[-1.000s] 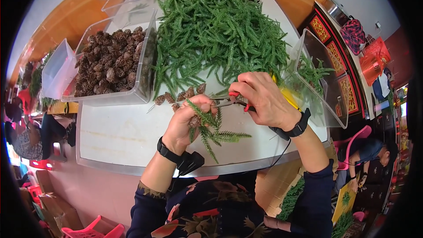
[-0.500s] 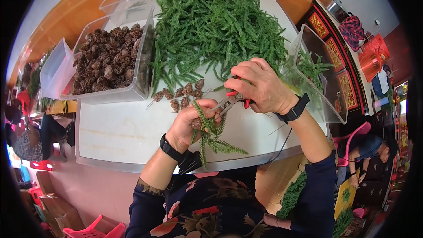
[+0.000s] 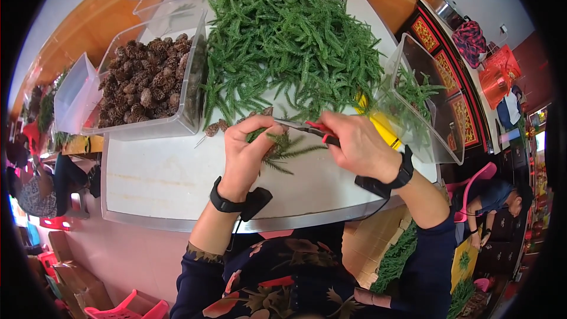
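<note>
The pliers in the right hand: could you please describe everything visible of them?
The pliers have slim, grey, metallic-looking jaws and red and black handles, partly hidden by the right hand gripping them. They are held crosswise above the white table, tips reaching the left hand; whether they touch it, or the jaws are closed, is unclear.

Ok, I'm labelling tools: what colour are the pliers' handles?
The handles are red and black, best seen in the head view.

You wear a navy top (image 3: 295,280) printed with red and brown florals, and black wrist straps (image 3: 226,203) with boxes (image 3: 257,202) and cables (image 3: 378,209).
</note>
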Tool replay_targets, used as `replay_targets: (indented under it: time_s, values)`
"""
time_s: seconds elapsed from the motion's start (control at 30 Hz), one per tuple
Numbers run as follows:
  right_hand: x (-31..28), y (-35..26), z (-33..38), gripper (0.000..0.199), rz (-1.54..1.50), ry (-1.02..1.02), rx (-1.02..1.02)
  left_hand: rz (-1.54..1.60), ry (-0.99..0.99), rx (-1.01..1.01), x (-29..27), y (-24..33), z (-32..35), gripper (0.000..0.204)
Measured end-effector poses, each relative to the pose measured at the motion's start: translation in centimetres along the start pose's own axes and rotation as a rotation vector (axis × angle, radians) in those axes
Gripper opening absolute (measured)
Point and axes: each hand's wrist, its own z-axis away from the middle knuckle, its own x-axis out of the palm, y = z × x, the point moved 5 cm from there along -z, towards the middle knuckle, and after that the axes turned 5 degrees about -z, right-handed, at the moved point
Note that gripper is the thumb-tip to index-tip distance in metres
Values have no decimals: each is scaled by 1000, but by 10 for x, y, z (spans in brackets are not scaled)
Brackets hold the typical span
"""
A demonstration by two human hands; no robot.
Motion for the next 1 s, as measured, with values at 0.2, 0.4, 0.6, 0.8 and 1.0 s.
replay_targets:
  time_s: [0.2, 0.4, 0.6, 0.8, 1.0]
  values:
    - [7, 3, 9, 34, -102, -1, 169, -323, 99, 128, 1, 8, 2, 8]
    - [-2, 11, 0, 51, -38, 11, -91, 196, -70, -147, -2, -16, -1, 10]
    - [-9, 12, -10, 62, 47, 78, -312, 453, -247, -267, -1, -27, 0, 12]
    - [-11, 9, -15, 56, 106, 94, -369, 543, -280, -333, 1, -39, 4, 13]
    - [-11, 8, -12, 44, 143, 144, -399, 604, -390, -342, 1, -39, 7, 14]
